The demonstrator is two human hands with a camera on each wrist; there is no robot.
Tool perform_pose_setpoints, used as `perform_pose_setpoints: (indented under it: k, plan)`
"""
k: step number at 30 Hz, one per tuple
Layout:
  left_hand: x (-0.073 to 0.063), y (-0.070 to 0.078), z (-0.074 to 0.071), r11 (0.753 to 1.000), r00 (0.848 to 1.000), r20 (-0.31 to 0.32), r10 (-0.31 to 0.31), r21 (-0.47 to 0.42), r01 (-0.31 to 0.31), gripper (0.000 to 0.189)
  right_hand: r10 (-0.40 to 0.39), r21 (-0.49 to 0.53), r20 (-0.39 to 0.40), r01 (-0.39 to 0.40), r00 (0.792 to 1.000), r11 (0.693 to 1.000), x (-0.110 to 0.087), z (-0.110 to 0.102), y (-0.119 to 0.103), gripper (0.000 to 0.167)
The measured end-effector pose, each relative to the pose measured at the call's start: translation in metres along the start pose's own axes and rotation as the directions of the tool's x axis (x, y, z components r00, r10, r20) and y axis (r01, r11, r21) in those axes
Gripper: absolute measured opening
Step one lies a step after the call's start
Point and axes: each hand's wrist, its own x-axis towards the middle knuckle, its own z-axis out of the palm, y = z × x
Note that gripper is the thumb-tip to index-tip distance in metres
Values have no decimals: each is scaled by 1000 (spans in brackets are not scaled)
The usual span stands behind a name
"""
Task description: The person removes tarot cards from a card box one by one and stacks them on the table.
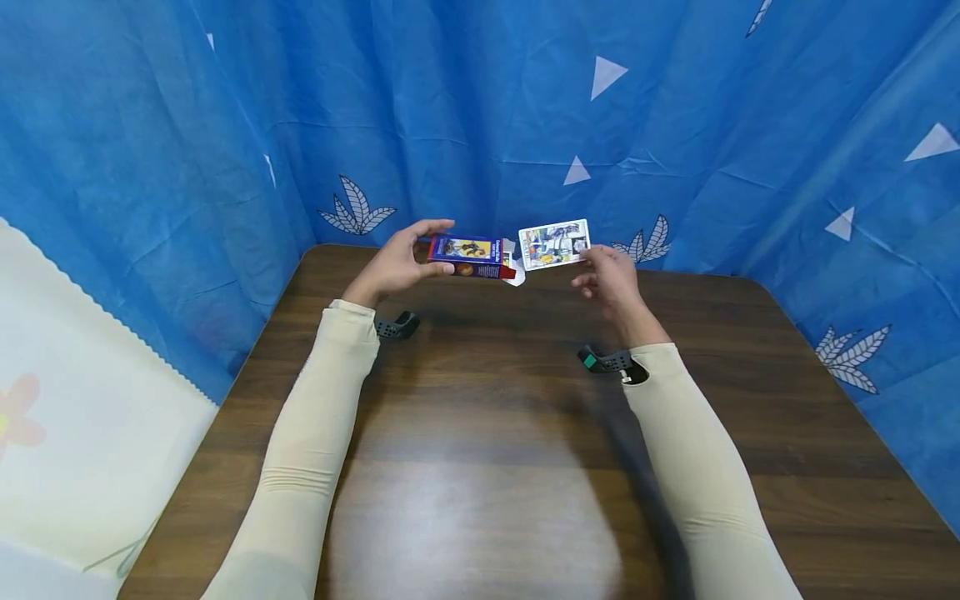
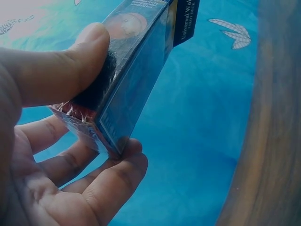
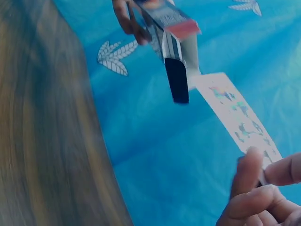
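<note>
My left hand (image 1: 397, 260) grips a blue and red tarot card box (image 1: 467, 252) by its left end, thumb on the near side and fingers round the far side. The box is held in the air, its flaps (image 3: 177, 80) standing open at the right end. Just right of that opening, my right hand (image 1: 611, 282) pinches a white-bordered picture card (image 1: 555, 244) between thumb and fingers at its right end. In the right wrist view the card (image 3: 237, 115) points toward the opened box. Cards inside the box are barely visible.
Below the hands spreads a dark brown wooden table (image 1: 480, 400). A blue curtain (image 1: 480, 100) with white triangles and leaf prints hangs behind it. At the left is a pale cloth (image 1: 82, 400) with a flower print. Both wrists wear dark straps (image 1: 607, 360).
</note>
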Motion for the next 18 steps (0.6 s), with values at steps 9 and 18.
perform_pose_setpoints:
  k: [9, 18]
  plan:
    - [1, -1, 0, 998, 1000, -5, 13, -53, -13, 72, -73, -189, -99, 53, 992, 980, 12, -37, 8, 44]
    - [0, -1, -2, 997, 999, -41, 34, -70, -37, 70, -30, -501, -131, -40, 991, 864, 33, -75, 25, 41]
